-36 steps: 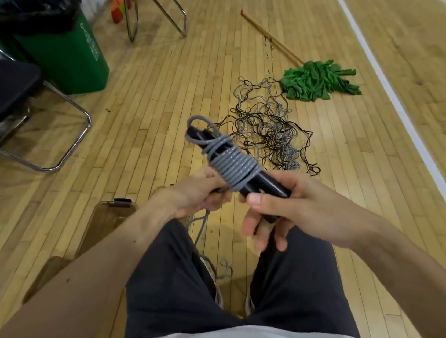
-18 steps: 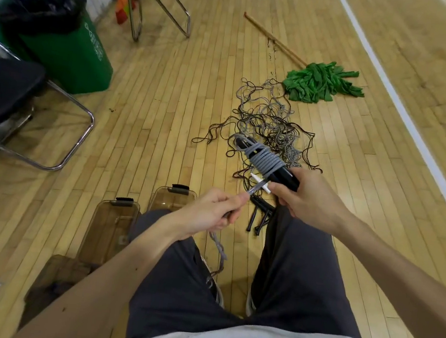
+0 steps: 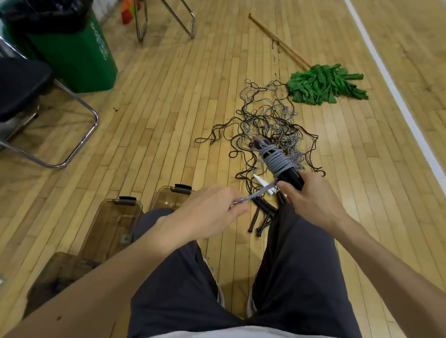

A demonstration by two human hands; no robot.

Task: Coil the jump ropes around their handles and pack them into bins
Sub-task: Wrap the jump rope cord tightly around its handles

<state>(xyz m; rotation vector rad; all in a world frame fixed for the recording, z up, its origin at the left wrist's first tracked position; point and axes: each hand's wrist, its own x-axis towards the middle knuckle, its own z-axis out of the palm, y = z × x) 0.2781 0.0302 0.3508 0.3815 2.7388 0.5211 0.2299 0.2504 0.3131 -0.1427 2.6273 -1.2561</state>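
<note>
Okay, your right hand is curled round the lower end of the black handles, thumb on the near side, and holds them in the air over the near edge of the rope pile. The handles tilt, with their free tips pointing into the pile. Grey rope is wound in tight turns around their middle, and one loose loop sits at the tip end.

Your left hand is nearer to you than the pile and left of the right hand. It pinches the free tail of the grey rope between thumb and fingertips, and the tail runs taut from that pinch up to the coil. Can't tell how much tail hangs past the pinch.

The pile itself is a tangle of grey and dark cords spread flat on the wood floor. At its near end lie loose handles, black and on the floor, partly hidden by your right knee. A small white piece lies there too, under the taut tail; can't tell what it is.

Near-left of the pile, two clear brown bins stand side by side, touching or nearly so. A darker third one is nearer still, half behind your left arm. Contents unclear.

Beyond the pile on the right lies a green mop. Far left of the pile there's a green trash can and a black chair.
</note>
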